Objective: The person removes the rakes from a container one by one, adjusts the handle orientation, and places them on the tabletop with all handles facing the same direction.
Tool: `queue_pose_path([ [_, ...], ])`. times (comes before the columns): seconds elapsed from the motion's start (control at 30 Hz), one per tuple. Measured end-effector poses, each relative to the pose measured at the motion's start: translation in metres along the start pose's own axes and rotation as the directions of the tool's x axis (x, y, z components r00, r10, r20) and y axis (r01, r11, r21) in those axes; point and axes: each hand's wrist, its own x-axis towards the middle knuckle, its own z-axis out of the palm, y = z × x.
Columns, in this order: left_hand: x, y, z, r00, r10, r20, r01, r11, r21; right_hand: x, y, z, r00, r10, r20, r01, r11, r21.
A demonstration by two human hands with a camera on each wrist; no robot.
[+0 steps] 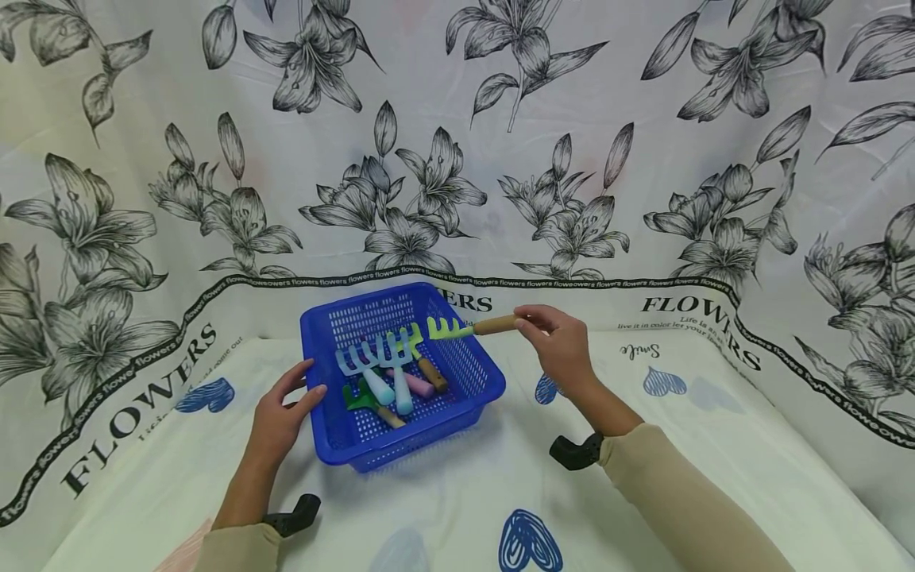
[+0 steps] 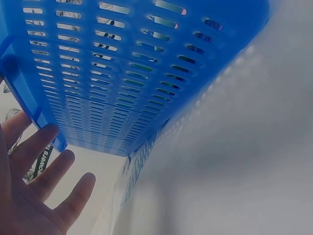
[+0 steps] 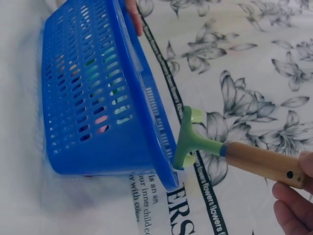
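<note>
A blue slotted plastic basket [image 1: 468, 393] [image 2: 122, 73] [image 3: 98, 156] stands on the cloth-covered table and holds several small toy garden tools: pale blue rakes [image 1: 372, 361], a green rake, a pink handle [image 1: 418, 385] and a wooden handle. My right hand [image 1: 557, 342] pinches the wooden handle of a light green toy rake [image 1: 450, 327] [image 3: 193, 142], whose head hangs over the basket's far right rim. My left hand [image 1: 286, 405] [image 2: 34, 186] is open, fingers straight, against the basket's left wall.
A white cloth with black flower prints and "FLOWERS" lettering [image 1: 136, 397] covers the table and rises as a backdrop behind. Blue heart doodles [image 1: 529, 540] mark the cloth near the front edge.
</note>
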Motion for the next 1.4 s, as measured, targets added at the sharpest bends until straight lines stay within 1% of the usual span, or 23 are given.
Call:
queue_pose_path([
  [0.27,0.0,0.0,0.0,1.0,-0.003,-0.002,0.003,1.0,0.0,-0.004,0.003,-0.012,0.997,-0.041,-0.064,0.039,0.999,-0.023],
  [0.4,0.0,0.0,0.001,1.0,-0.004,-0.002,0.004,1.0,0.001,-0.006,0.01,-0.015,0.994,-0.041,-0.096,0.038,0.999,-0.038],
  [0.7,0.001,0.0,0.0,1.0,-0.015,-0.001,0.015,1.0,-0.004,-0.011,0.029,-0.018,0.99,0.022,-0.142,-0.033,0.997,-0.076],
  [0.9,0.0,0.002,0.0,1.0,-0.015,0.008,0.015,1.0,-0.012,-0.016,0.042,-0.02,0.984,0.072,-0.164,-0.091,0.99,-0.111],
  [1.1,0.001,0.001,0.0,1.0,-0.005,-0.003,0.005,1.0,-0.009,-0.022,0.054,-0.019,0.979,0.138,-0.151,-0.161,0.975,-0.152],
  [1.27,0.001,0.002,0.0,1.0,-0.014,0.006,0.014,1.0,-0.009,-0.028,0.067,-0.014,0.977,0.161,-0.142,-0.185,0.966,-0.18],
  [1.4,0.001,0.0,0.001,1.0,-0.014,-0.002,0.014,1.0,-0.008,-0.033,0.076,-0.01,0.977,0.168,-0.134,-0.193,0.959,-0.209],
])
